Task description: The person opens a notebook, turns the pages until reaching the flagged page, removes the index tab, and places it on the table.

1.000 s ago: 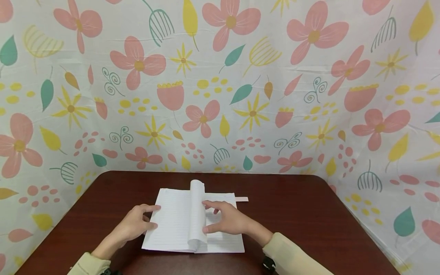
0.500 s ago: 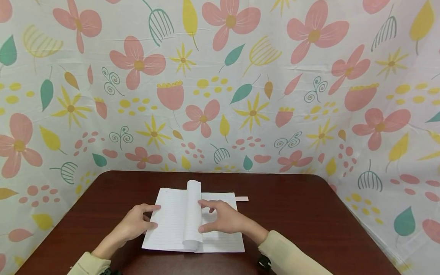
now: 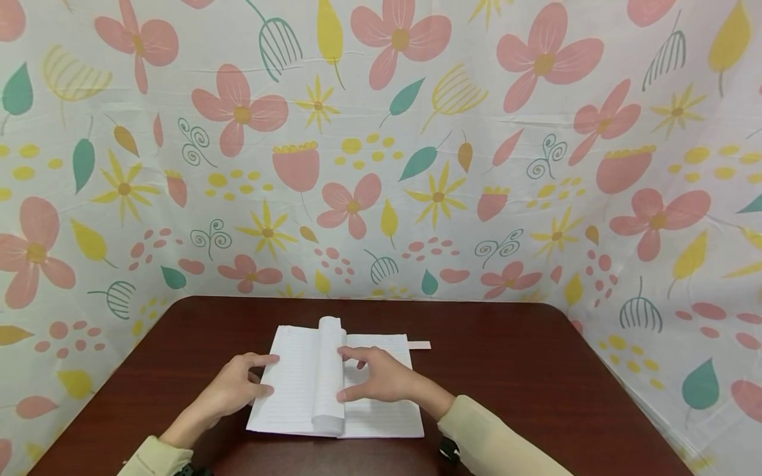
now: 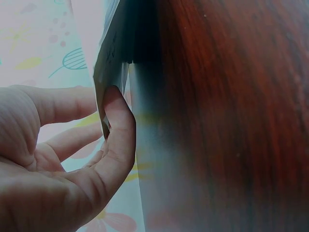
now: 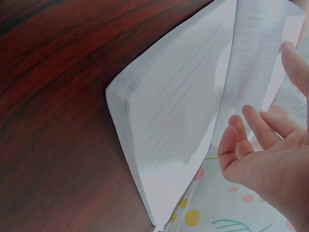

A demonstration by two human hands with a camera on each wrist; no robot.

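Observation:
A lined notebook lies open on the dark table. My left hand pinches the notebook's left edge; in the left wrist view a finger bends round that edge, with other fingers on the opposite face. Over the middle of the notebook stands a turned page, curled into a roll that leans leftward. My right hand touches the right side of this roll with thumb and index finger spread apart. From the right wrist view, the thumb meets the curled paper, while the other fingers are loosely bent beside it.
A pale strip sticks out past the notebook's upper right edge. The brown wooden table has rounded far corners. Behind and around it hangs a floral cloth.
My right hand has moved a little to the left, carrying the curled page over with it. My left hand has kept its place on the left edge.

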